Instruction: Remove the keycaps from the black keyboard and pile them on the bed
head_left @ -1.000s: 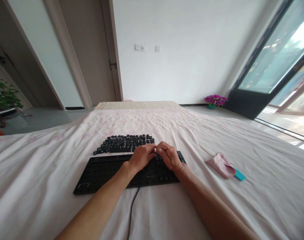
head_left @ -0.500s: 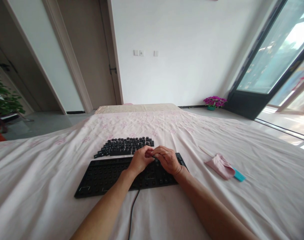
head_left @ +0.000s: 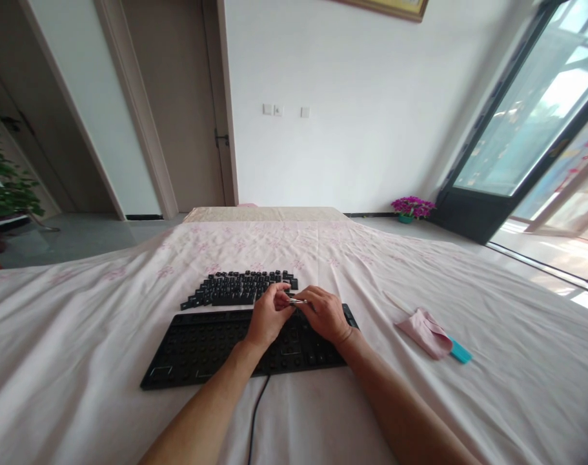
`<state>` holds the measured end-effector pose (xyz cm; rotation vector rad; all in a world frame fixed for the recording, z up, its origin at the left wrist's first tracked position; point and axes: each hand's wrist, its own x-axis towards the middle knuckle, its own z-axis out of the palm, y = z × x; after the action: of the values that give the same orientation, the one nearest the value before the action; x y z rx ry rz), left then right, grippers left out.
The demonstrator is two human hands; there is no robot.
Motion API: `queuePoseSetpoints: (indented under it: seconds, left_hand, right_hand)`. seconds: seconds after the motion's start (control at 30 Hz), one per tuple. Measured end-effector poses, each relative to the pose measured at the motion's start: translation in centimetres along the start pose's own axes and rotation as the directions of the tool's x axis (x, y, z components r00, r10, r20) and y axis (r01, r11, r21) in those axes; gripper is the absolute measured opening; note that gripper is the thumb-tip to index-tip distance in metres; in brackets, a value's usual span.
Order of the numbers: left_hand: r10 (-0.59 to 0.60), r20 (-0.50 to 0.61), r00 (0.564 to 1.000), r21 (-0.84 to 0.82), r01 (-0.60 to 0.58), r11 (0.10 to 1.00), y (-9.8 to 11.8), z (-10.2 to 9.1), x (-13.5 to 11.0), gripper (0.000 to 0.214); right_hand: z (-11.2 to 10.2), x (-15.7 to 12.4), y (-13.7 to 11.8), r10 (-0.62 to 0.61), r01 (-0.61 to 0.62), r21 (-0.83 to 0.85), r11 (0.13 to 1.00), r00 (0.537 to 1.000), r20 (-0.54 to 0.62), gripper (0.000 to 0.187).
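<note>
A black keyboard [head_left: 201, 345] lies on the cloth, its left and middle part stripped of keycaps, with caps still on at its right end. Over its upper right part my two hands meet. My right hand [head_left: 325, 313] is closed on a thin silvery metal tool [head_left: 298, 301], which points left. At the tool's left end my left hand [head_left: 269, 316] pinches its fingers together; whatever is between them is too small to name. Just beyond the keyboard, loose black keycaps [head_left: 240, 289] lie in rows on the cloth.
A pale pink flowered cloth [head_left: 129, 323] covers the surface. To the right lie a pink cloth [head_left: 425, 332] and a turquoise brush-like piece [head_left: 461, 351], with a thin pale stick [head_left: 395, 299] behind. The keyboard's black cable [head_left: 255, 413] runs toward me between my forearms.
The silvery tool now shows between my hands, where it was hidden before. My right hand has turned a little and my fingers have shifted. The view has tilted slightly upward.
</note>
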<state>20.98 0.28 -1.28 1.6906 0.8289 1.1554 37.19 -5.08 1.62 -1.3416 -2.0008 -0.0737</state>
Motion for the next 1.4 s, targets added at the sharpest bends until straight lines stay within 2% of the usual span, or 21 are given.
queuePoseSetpoints:
  seconds: [0.23, 0.33, 0.43, 0.6, 0.77, 1.0, 1.1, 1.2, 1.27, 1.33, 1.4]
  left_hand:
    - [0.028, 0.037, 0.999, -0.068, -0.025, 0.997, 0.1, 0.0, -0.1, 0.047]
    - [0.019, 0.046, 0.999, -0.031, -0.018, 0.999, 0.4, 0.0, -0.1, 0.043]
    - [0.032, 0.060, 0.998, 0.061, -0.035, 0.997, 0.6, 0.0, -0.1, 0.034]
    - [0.086, 0.127, 0.988, 0.173, -0.107, 0.979, 0.7, 0.0, -0.3, 0.022]
    - [0.109, 0.147, 0.983, 0.225, -0.140, 0.964, 0.7, 0.0, -0.4, 0.022]
    - [0.108, 0.167, 0.980, 0.261, -0.150, 0.954, 0.7, 0.0, -0.4, 0.020]
    - [0.113, 0.171, 0.979, 0.282, -0.158, 0.946, 0.6, -0.1, -0.4, 0.019]
    - [0.125, 0.177, 0.976, 0.295, -0.174, 0.940, 0.5, -0.1, -0.4, 0.020]
    - [0.127, 0.179, 0.976, 0.300, -0.177, 0.937, 0.5, -0.1, -0.4, 0.020]
    - [0.121, 0.178, 0.976, 0.307, -0.173, 0.936, 0.5, -0.1, -0.4, 0.020]
    - [0.114, 0.181, 0.977, 0.317, -0.168, 0.933, 0.6, -0.1, -0.4, 0.021]
  right_hand:
    - [0.8, 0.2, 0.6, 0.059, -0.060, 0.054, 0.997, 0.998, 0.006, 0.013]
    - [0.3, 0.7, 1.6, 0.123, -0.123, 0.001, 0.992, 0.992, -0.016, 0.016]
    - [-0.8, 1.0, 3.8, 0.242, -0.250, -0.102, 0.963, 0.967, -0.080, 0.017]
    - [-1.6, 0.6, 8.2, 0.427, -0.416, -0.249, 0.875, 0.904, -0.014, 0.012]
    - [-0.8, 0.9, 9.7, 0.475, -0.437, -0.279, 0.855, 0.876, 0.081, 0.014]
    - [-0.3, 1.6, 9.7, 0.465, -0.430, -0.271, 0.861, 0.881, 0.081, 0.013]
    - [-0.9, 1.6, 8.9, 0.460, -0.433, -0.255, 0.865, 0.886, 0.054, 0.022]
    - [-2.2, 1.8, 7.4, 0.435, -0.437, -0.109, 0.893, 0.900, -0.037, 0.039]
    - [-3.1, 2.0, 6.1, 0.390, -0.391, 0.008, 0.920, 0.917, -0.084, 0.045]
    - [-3.7, 2.2, 4.8, 0.350, -0.346, 0.067, 0.936, 0.934, -0.065, 0.046]
    - [-3.9, 2.2, 3.7, 0.361, -0.350, 0.174, 0.920, 0.932, -0.035, 0.046]
